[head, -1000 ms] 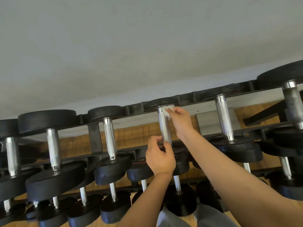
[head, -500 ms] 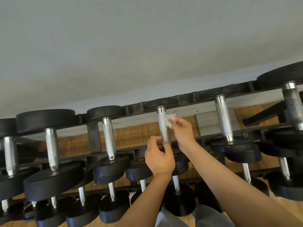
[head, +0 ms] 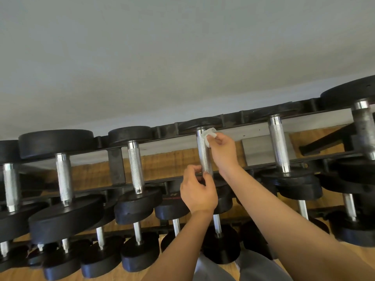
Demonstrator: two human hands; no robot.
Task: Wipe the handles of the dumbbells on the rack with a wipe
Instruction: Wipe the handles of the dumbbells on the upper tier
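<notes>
A black rack [head: 233, 116] holds several dumbbells with knurled chrome handles. On the middle dumbbell's handle [head: 203, 153], my right hand [head: 223, 151] pinches a small crumpled white wipe [head: 209, 134] against the far end, next to the black weight head. My left hand [head: 197, 191] grips the near end of the same handle with fingers and thumb curled round it. That dumbbell's near head is hidden behind my left hand.
Neighbouring handles stand left [head: 135, 167] and right [head: 279, 145] of the one I hold. A lower tier [head: 138, 236] carries more black dumbbells. A wooden floor [head: 166, 163] shows through the rack, with a grey wall behind.
My right hand slid the wipe down the handle a little and has now returned to its far end. My left hand kept its grip at the near end.
</notes>
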